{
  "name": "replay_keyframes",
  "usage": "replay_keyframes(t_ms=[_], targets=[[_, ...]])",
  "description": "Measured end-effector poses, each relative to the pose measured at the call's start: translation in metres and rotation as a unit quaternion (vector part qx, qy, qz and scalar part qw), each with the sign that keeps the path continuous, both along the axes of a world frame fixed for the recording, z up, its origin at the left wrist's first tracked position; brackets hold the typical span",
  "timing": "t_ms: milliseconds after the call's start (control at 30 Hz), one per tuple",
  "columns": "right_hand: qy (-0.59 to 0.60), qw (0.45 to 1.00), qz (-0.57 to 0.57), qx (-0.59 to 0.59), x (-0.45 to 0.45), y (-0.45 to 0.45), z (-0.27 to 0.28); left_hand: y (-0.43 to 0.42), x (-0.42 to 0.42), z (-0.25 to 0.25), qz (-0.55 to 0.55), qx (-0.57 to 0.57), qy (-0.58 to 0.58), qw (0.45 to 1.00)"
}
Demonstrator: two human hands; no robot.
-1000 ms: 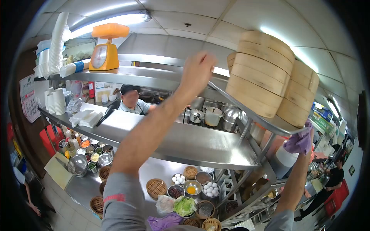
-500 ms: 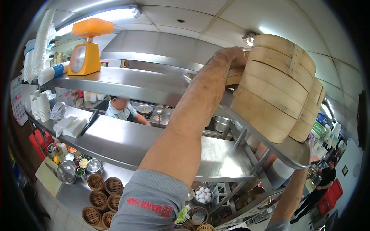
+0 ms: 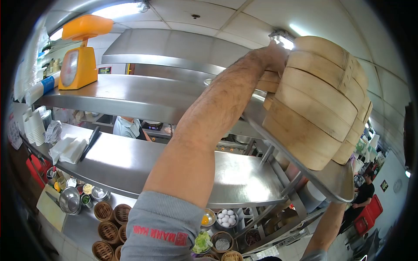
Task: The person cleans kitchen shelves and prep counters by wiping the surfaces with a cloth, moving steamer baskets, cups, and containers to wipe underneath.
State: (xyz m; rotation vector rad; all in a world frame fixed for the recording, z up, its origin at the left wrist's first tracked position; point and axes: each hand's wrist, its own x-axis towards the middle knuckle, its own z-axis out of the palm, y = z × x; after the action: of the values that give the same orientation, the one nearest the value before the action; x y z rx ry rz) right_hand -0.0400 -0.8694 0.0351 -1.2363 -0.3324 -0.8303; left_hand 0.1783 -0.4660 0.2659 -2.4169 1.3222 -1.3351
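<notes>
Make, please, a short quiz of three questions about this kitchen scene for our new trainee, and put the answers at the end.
1. Where does the orange scale stand?
a) on the floor
b) on the upper shelf
c) inside a bowl

2. True or false: the white cups on the lower shelf stand in stacks.

3. Fill in the missing word: the raised hand near the large steamers is the person's own ____ hand.

Key: 1. b; 2. true; 3. left
</notes>
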Motion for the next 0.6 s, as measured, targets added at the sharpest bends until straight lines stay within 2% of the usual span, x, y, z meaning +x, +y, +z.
replay_keyframes(t_ms=[67, 133, 167, 233, 267, 300, 367, 467, 600], targets=[[0.002, 1.000, -0.003, 0.002, -0.002, 0.004, 0.001, 0.001, 0.002, 0.001, -0.009, 0.009, -0.020, 1.000], [0.004, 1.000, -0.009, 0.004, -0.006, 0.006, 0.001, 0.007, 0.002, 0.001, 0.057, -0.001, -0.046, 0.997], [0.007, 1.000, -0.011, 0.007, -0.006, 0.006, 0.001, 0.009, 0.001, -0.001, 0.056, -0.001, -0.045, 0.997], [0.009, 1.000, -0.010, 0.010, -0.006, 0.009, 0.002, 0.016, -0.006, -0.006, 0.053, -0.059, 0.112, 0.991], [0.011, 1.000, -0.009, 0.013, -0.006, 0.010, 0.001, 0.015, -0.004, -0.005, 0.056, -0.057, 0.111, 0.991], [0.010, 1.000, -0.009, 0.016, -0.006, 0.011, 0.002, 0.007, 0.012, -0.004, -0.011, -0.097, 0.127, 0.987], [0.013, 1.000, -0.010, 0.022, -0.004, 0.014, 0.002, -0.005, 0.040, 0.000, -0.078, -0.134, 0.142, 0.978], [0.017, 0.999, -0.006, 0.028, -0.007, 0.013, 0.002, -0.012, 0.053, 0.003, -0.197, -0.096, 0.214, 0.952], [0.023, 0.999, -0.004, 0.035, -0.005, 0.016, 0.003, -0.014, 0.024, -0.015, -0.139, -0.038, 0.137, 0.980]])
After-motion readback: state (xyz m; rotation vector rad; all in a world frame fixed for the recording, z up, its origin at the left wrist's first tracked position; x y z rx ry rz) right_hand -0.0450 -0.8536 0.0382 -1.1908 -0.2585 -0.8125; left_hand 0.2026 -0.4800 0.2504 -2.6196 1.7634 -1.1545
